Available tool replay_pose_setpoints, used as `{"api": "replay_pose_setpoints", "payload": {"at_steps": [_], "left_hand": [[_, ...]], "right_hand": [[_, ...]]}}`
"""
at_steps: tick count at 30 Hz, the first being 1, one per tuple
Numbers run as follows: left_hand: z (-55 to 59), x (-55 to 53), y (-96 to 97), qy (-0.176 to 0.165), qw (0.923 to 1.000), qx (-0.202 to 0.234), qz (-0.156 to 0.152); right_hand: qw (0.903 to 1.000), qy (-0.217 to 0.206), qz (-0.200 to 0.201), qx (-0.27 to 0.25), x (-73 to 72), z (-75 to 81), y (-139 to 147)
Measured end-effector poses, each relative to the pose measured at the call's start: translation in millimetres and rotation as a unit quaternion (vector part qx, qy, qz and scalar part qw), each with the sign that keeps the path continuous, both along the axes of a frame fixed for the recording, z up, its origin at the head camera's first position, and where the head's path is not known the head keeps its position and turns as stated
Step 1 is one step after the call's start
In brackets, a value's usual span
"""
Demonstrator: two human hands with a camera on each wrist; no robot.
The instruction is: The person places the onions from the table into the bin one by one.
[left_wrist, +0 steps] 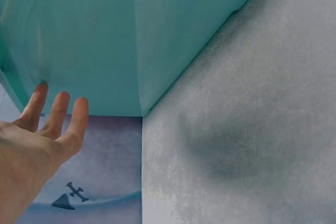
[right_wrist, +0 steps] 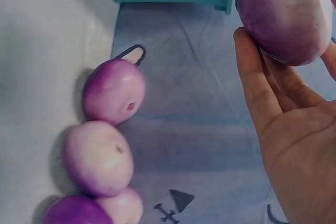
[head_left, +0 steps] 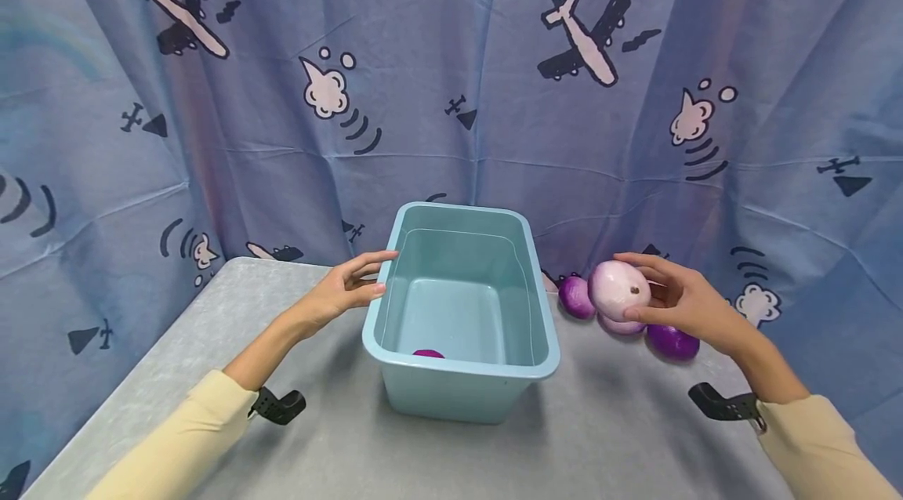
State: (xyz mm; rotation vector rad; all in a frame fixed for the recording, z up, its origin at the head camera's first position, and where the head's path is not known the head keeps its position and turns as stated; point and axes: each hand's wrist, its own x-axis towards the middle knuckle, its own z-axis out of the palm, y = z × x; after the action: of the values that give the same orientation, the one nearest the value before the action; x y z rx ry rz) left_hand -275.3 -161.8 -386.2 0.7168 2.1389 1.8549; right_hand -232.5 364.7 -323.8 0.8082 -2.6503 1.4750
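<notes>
My right hand [head_left: 694, 304] grips a pale pink-purple onion [head_left: 612, 288] above the table, to the right of a light blue plastic tub [head_left: 458, 368]. In the right wrist view, the fingers curve round the lower side of this onion [right_wrist: 283, 19]. My left hand [head_left: 349, 287] is at the tub's left rim, fingers spread and fairly straight. Seen from the left wrist, the fingertips of that hand [left_wrist: 42, 140] lie against or right beside the tub wall [left_wrist: 89, 40]. Inside the tub, a bit of a magenta thing [head_left: 428, 353] peeks over the near rim, mostly hidden.
Several more onions stand in a row at the right: a purple one [head_left: 577, 298], a darker one [head_left: 673, 343] and a pale one [right_wrist: 100, 158]. The grey table [head_left: 600, 437] ends at a blue curtain [head_left: 423, 92] printed with airplanes.
</notes>
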Motion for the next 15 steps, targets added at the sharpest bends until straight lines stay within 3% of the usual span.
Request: {"api": "replay_pose_setpoints", "payload": {"at_steps": [6, 15], "left_hand": [[0.4, 0.2, -1.4, -0.004, 1.0, -0.001, 0.003], [0.4, 0.2, -0.7, -0.005, 1.0, -0.006, 0.003]], "right_hand": [[1.0, 0.004, -0.005, -0.002, -5.1, 14.3, -13.7], [0.9991, 0.032, 0.027, 0.008, -13.3, 31.7, -30.4]]}}
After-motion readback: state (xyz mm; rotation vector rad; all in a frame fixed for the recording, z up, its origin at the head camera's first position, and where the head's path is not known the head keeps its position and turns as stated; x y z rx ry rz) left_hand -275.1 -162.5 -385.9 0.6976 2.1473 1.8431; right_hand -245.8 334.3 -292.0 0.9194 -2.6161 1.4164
